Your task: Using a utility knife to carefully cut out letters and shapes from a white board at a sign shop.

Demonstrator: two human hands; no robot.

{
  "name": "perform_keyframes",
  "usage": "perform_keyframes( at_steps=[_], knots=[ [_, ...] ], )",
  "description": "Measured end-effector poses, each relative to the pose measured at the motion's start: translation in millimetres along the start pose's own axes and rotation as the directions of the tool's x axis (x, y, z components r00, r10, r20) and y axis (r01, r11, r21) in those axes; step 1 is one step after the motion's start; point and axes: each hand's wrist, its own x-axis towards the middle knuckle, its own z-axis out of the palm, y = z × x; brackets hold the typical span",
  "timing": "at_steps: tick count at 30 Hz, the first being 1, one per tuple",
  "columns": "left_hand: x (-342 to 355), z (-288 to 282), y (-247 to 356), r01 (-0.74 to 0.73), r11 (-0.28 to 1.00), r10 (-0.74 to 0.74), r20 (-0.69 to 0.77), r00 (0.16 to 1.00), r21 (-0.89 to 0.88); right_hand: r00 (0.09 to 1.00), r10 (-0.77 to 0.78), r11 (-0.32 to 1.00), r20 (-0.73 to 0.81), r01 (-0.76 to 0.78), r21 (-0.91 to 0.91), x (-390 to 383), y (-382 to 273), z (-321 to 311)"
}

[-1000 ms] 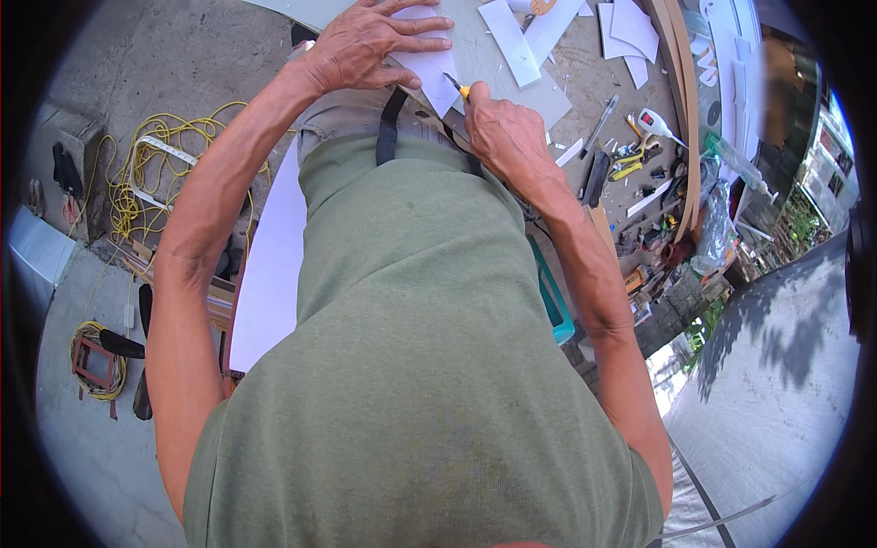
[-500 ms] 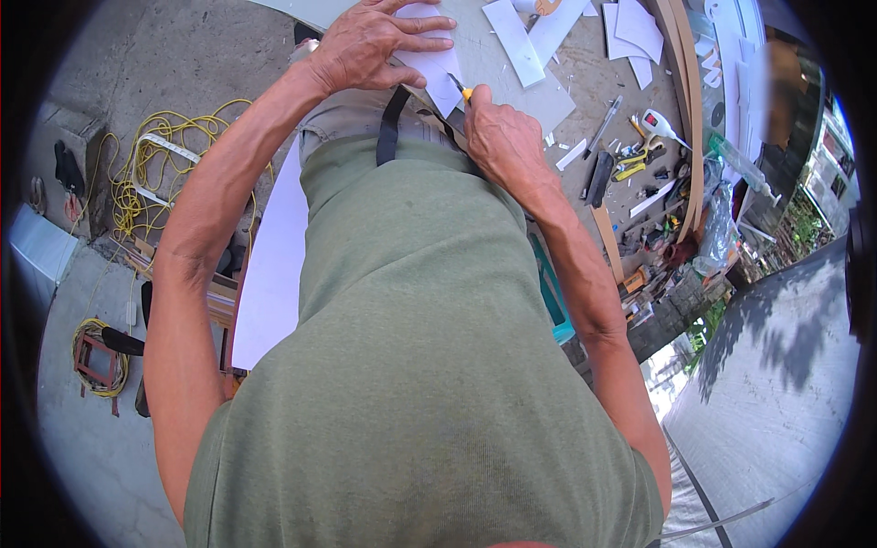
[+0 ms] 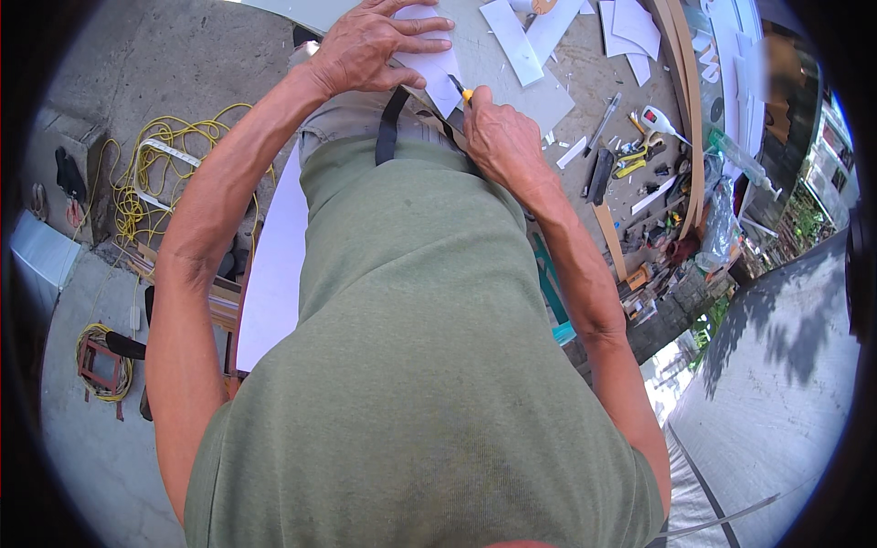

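My left hand (image 3: pixel 375 46) lies with its fingers spread on a white sheet (image 3: pixel 440 80) at the near edge of the work table. In my right hand (image 3: pixel 502 137) is a yellow utility knife (image 3: pixel 467 95), its dark blade angled toward the sheet's right edge. Whether the blade cuts into the sheet is too small to tell. A grey board (image 3: pixel 548 102) lies under and beside the sheet, with a white strip (image 3: pixel 512 41) on it.
Right of my right hand lie a pen (image 3: pixel 603 123), yellow-handled pliers (image 3: pixel 632 164), a black tool (image 3: pixel 598 176), a white glue gun (image 3: pixel 660 121) and white offcuts (image 3: pixel 630 29). A long brown strip (image 3: pixel 692 119) curves past them. Yellow cord (image 3: pixel 137 196) lies tangled on the floor at left.
Both hands keep nearly the same place on the sheet and knife. The whole view has shifted very slightly.
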Motion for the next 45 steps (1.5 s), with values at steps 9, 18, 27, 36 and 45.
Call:
perform_keyframes(
  at_steps=[9,18,27,36,45],
  knots=[
    [1,0,0,0.013,1.0,-0.014,-0.015,1.0,-0.014,0.998,0.053,0.996,-0.035,-0.051,0.069,-4,-8,5],
    [1,-2,1,0.018,1.0,-0.018,-0.014,1.0,-0.018,0.997,0.061,0.997,-0.051,-0.059,0.054,-5,-10,9],
    [2,-2,2,0.017,1.0,-0.017,-0.024,1.0,0.002,0.992,0.115,0.987,-0.047,-0.109,0.118,-6,-15,12],
    [2,-1,0,0.013,1.0,-0.013,-0.013,1.0,0.005,0.99,0.134,0.984,-0.043,-0.128,0.128,-9,-17,13],
    [-2,12,5,0.066,0.993,-0.06,-0.066,0.996,0.1,0.987,0.154,0.977,-0.037,-0.147,0.151,-10,-18,16]
  ],
)
